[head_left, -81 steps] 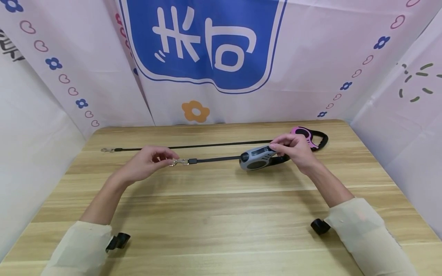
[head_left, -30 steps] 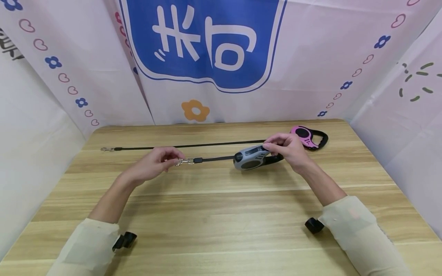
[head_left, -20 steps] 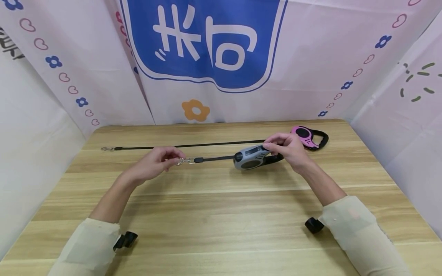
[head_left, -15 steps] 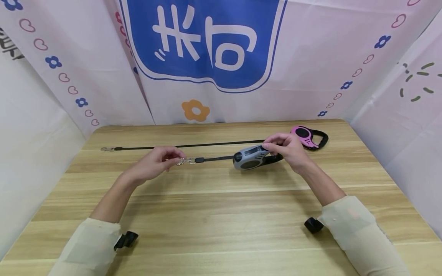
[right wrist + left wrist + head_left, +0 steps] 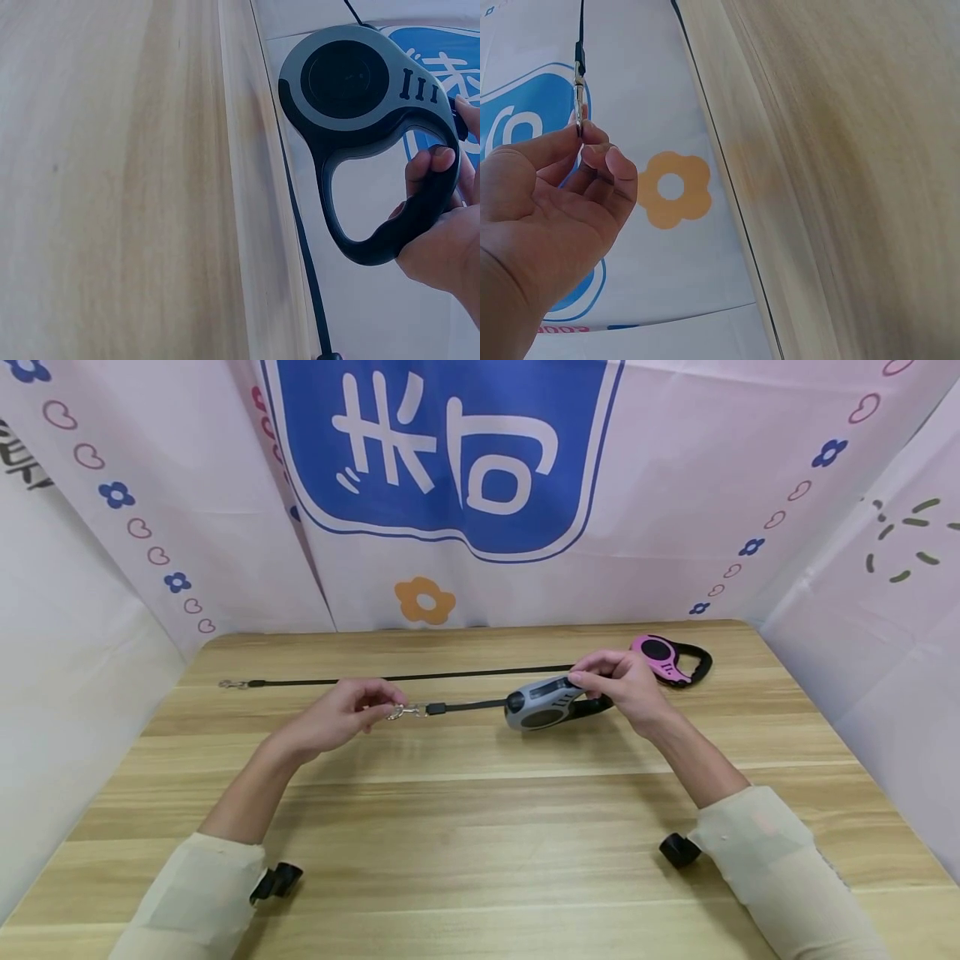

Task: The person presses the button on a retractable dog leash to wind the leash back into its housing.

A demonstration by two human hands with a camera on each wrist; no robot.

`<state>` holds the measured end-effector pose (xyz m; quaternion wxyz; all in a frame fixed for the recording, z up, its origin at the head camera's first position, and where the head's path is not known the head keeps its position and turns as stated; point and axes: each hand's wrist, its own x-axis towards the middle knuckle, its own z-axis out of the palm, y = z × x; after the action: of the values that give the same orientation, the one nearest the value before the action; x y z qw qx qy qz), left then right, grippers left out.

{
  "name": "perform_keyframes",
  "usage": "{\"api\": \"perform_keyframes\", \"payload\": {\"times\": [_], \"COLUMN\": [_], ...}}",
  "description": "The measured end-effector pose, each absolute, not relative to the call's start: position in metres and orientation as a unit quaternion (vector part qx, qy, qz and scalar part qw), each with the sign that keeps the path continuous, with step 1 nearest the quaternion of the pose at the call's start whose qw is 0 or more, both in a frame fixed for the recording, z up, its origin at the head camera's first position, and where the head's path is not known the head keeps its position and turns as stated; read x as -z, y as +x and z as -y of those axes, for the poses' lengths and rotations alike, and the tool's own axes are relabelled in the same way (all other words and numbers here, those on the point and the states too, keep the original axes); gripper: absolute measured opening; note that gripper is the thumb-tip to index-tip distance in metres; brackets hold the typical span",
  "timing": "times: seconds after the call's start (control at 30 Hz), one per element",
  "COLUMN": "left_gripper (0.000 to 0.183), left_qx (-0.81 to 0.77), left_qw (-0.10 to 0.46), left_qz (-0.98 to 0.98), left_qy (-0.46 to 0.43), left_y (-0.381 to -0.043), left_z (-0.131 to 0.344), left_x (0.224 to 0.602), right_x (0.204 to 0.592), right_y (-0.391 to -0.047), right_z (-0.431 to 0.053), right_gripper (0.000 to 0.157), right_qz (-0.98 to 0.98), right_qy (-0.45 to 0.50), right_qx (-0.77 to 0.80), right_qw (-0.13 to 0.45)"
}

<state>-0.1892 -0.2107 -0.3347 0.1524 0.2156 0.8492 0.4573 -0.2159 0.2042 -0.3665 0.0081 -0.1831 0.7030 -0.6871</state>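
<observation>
A grey and black retractable dog leash [image 5: 542,703] is held off the table by both hands. My right hand [image 5: 626,689] grips its black handle, and in the right wrist view the fingers curl through the handle loop [image 5: 431,199] with the thumb near the top button. From the casing a short black strap [image 5: 468,705] runs left to a metal snap hook [image 5: 408,711]. The thumb and fingertips of my left hand [image 5: 337,718] pinch the end of that hook, also seen in the left wrist view, where the left hand [image 5: 562,195] shows its palm.
Behind, a pink and black retractable leash [image 5: 654,649] lies at the table's back right. Its long black cord [image 5: 465,674] stretches left to a metal clip [image 5: 233,684]. A printed cloth [image 5: 660,527] hangs along the back edge of the wooden table [image 5: 480,843].
Both hands have shifted: the left moved right with the hook, the right moved slightly left with the grey leash. The strap between them looks shorter. The pink leash stayed put.
</observation>
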Motion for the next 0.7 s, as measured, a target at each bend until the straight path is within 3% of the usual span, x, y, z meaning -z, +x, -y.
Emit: {"api": "perform_keyframes", "payload": {"times": [0.7], "left_gripper": [0.019], "left_qx": [-0.464], "left_qw": [0.153], "left_qz": [-0.844], "left_qy": [0.221], "left_y": [-0.1915], "left_z": [0.2071], "left_x": [0.3362], "right_x": [0.3689], "right_y": [-0.2161], "right_z": [-0.1985], "right_gripper": [0.019], "right_qz": [-0.698], "right_qy": [-0.179], "right_qx": [0.693], "right_qw": [0.011]}}
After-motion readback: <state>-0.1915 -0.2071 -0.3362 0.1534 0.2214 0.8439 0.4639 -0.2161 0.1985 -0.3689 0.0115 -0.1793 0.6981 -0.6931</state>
